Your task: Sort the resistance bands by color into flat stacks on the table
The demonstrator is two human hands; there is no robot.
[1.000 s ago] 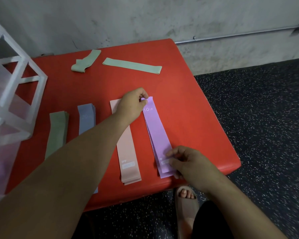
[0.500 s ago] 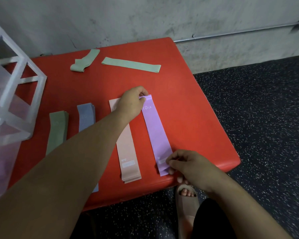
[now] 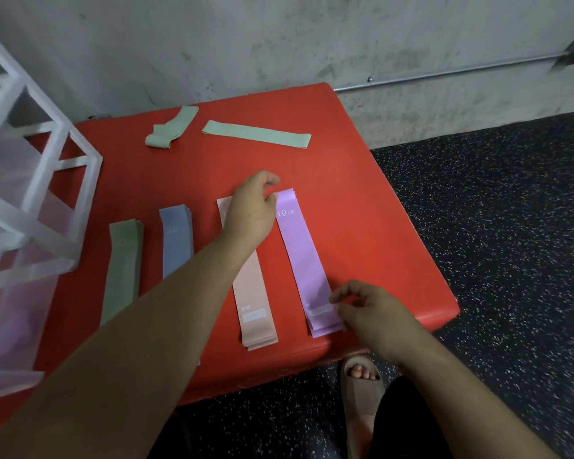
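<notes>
Four flat stacks lie side by side on the red table (image 3: 362,210): dark green (image 3: 123,260), blue (image 3: 176,240), pink (image 3: 251,293) and purple (image 3: 304,260), the purple one marked 10 LB. My left hand (image 3: 251,210) hovers at the far end of the purple stack, fingers loosely curled and apart, and partly covers the pink stack's far end. My right hand (image 3: 371,313) is at the purple stack's near end with fingers spread. Neither hand grips a band. At the back lie a flat light green band (image 3: 256,134) and a folded light green band (image 3: 171,129).
A white frame rack with translucent drawers (image 3: 30,193) stands on the table's left side. The table's near edge runs just under the pink and purple stacks. My sandalled foot (image 3: 362,385) is on the dark speckled floor. A grey wall with a pipe is behind.
The top purple band was squared onto its stack. Both hands have loosened their pinch on its ends and lifted slightly.
</notes>
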